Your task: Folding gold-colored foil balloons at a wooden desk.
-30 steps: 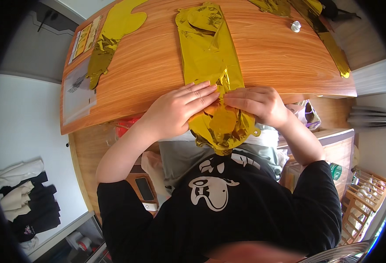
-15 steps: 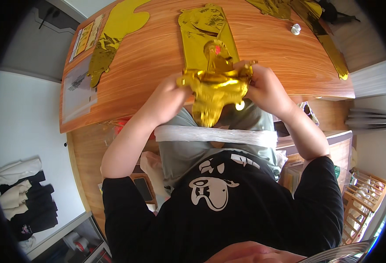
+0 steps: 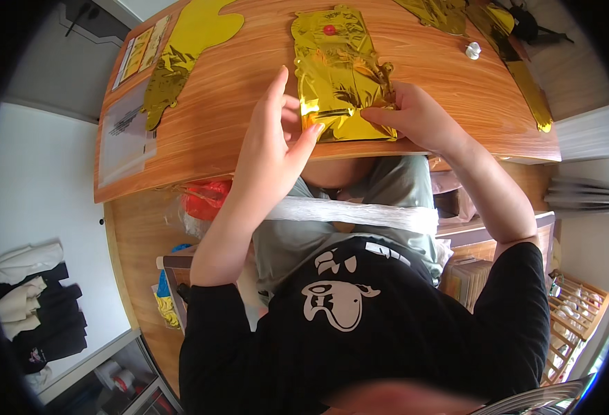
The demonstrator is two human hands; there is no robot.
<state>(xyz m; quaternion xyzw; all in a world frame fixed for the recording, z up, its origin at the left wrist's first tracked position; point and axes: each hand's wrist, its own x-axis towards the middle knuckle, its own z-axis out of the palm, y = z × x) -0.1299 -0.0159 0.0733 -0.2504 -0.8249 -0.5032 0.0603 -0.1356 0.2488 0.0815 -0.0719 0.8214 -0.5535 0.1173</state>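
A gold foil balloon [image 3: 338, 76], deflated and creased, lies flat on the wooden bench [image 3: 235, 104] directly ahead of the person, its near end folded over close to the bench's front edge. A small red dot [image 3: 329, 30] sits near its far end.

The right hand [image 3: 415, 117] rests on the balloon's near right corner, fingers closed in a pinch on the folded foil. The left hand [image 3: 273, 131] is open, fingers extended and raised above the bench, with its fingertips touching the balloon's near left edge; it grips nothing.

On the left part of the bench lies a second gold foil balloon [image 3: 180, 59], flat, beside a clear packaging sleeve [image 3: 126, 117] with a printed card. At the far right edge of the bench further gold foil pieces [image 3: 519, 76] lie in a long strip, with a small white plastic piece [image 3: 473, 50] just beside them, well apart from both hands.

Below the bench edge a red plastic bag [image 3: 204, 197] shows near the person's left forearm
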